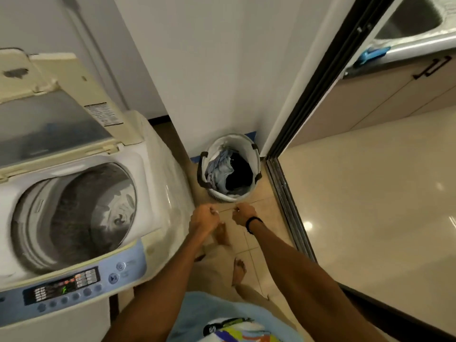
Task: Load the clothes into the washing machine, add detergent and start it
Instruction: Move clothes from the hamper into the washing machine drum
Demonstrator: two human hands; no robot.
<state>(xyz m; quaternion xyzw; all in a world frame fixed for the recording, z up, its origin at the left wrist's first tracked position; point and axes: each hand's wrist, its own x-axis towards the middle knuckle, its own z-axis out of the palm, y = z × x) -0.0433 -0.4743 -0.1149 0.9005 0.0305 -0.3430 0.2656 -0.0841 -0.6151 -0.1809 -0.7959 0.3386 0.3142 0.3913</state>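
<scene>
A top-loading washing machine [138, 174] stands at the left with its lid [49, 119] raised. Its drum [81, 213] looks bare of clothes. A blue control panel [74, 287] runs along its front. On the floor by the wall sits a white laundry basket [255, 166] with dark handles, holding light blue and dark clothes [222, 171]. My left hand [204, 219] and my right hand [243, 214] reach side by side just short of the basket. Both have curled fingers and hold nothing that I can see. A black band circles my right wrist.
A dark sliding-door frame [286, 188] and its floor track run along the right of the basket. Beyond it lie a glossy floor, a cabinet [394, 95] and a sink [414, 18]. My bare feet [238, 270] stand on the tiled floor.
</scene>
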